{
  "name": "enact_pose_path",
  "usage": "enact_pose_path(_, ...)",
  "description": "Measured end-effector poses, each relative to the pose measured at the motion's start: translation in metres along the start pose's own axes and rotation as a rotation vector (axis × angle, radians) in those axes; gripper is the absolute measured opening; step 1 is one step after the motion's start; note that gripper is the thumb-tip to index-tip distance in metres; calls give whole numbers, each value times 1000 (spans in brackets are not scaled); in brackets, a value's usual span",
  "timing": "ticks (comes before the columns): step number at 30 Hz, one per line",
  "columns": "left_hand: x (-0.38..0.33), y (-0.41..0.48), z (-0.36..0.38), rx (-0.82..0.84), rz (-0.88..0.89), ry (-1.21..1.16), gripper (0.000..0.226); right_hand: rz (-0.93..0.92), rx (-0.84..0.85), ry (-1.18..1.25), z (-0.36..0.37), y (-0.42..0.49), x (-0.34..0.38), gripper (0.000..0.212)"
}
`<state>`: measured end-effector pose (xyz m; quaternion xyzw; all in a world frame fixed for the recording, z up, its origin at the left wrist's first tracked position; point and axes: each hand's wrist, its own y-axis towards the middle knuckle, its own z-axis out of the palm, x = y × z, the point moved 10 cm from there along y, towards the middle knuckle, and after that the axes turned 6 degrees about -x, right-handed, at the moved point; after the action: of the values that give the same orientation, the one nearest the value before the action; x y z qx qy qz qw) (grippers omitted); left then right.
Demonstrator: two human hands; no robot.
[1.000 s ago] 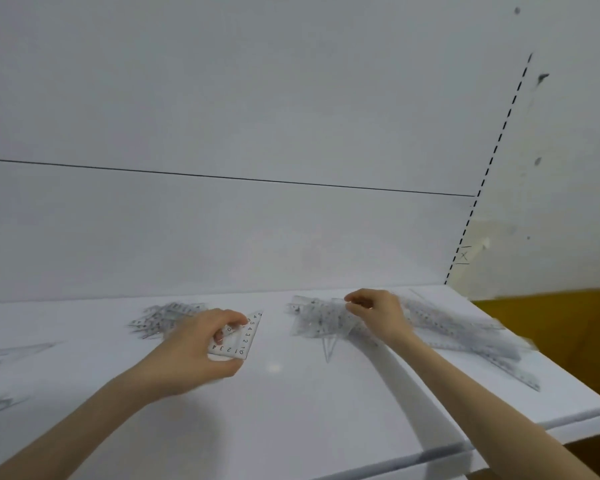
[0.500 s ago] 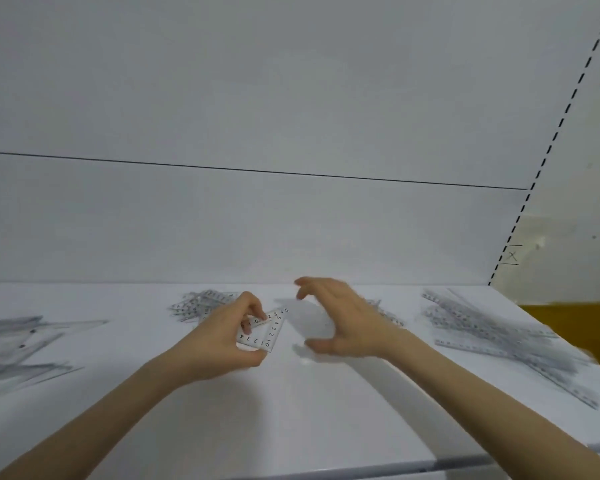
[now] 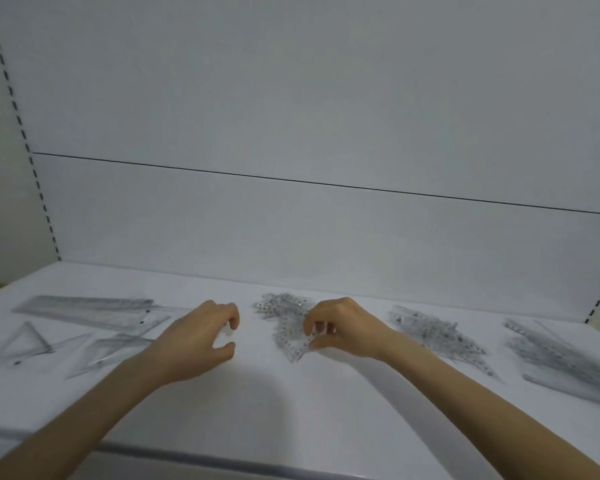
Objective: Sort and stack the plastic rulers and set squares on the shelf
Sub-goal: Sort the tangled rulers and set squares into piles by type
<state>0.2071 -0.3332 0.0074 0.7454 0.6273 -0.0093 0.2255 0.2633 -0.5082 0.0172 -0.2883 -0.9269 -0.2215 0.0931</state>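
Observation:
Clear plastic rulers and set squares lie in groups on a white shelf. My right hand pinches a small clear set square that lies at the near edge of a pile of small set squares. My left hand hovers just left of that pile, fingers loosely curled, holding nothing. Large set squares lie at the far left, with a triangular one nearer me.
A heap of short rulers lies right of my right hand, and long rulers lie at the far right. The white back panel rises behind the shelf. The shelf's front edge runs below my forearms.
The view has swung left. The small set square has passed from my left hand to my right, which now holds it by the small pile. My left hand has let go.

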Motion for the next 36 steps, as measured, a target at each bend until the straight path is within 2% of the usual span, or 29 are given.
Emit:
enact_pose_path(3, 38, -22, -26, -87, -4, 203, 17, 173, -144, -13, -2, 18, -30, 12)
enact_pose_path(5, 56, -38, -42, -135, 20, 299, 20, 217, -156, -60, 6, 26, -39, 12)
enact_pose_path(8, 87, -59, -59, -100, -80, 388, 19, 100, -89, -270, 26, 34, -33, 21)
enact_pose_path(10, 106, -69, -66, -75, -140, 395, 21, 44, -106, -318, 32, 36, -31, 26)
enact_pose_path(13, 113, -75, -68, -63, -190, 389, 21, 31, -181, -325, 22, 33, -25, 21)
enact_pose_path(15, 107, -74, -64, -48, -198, 397, 21, 18, -225, -315, 14, 29, -20, 30)
enact_pose_path(18, 95, -71, -58, -48, -204, 399, 21, -51, -222, -284, 11, 26, -2, 42)
enact_pose_path(22, 92, -75, -57, -41, -212, 423, 25, -131, -220, -231, 11, 32, 28, 40)
enact_pose_path(29, 150, -106, -99, -118, -322, 383, 23, -197, -140, -154, 47, 72, 83, 39)
enact_pose_path(33, 208, -131, -123, -119, -376, 363, 20, -139, 12, -96, 93, 118, 112, 46)
enact_pose_path(36, 251, -145, -137, -113, -400, 310, 17, -115, 159, -36, 136, 152, 141, 60)
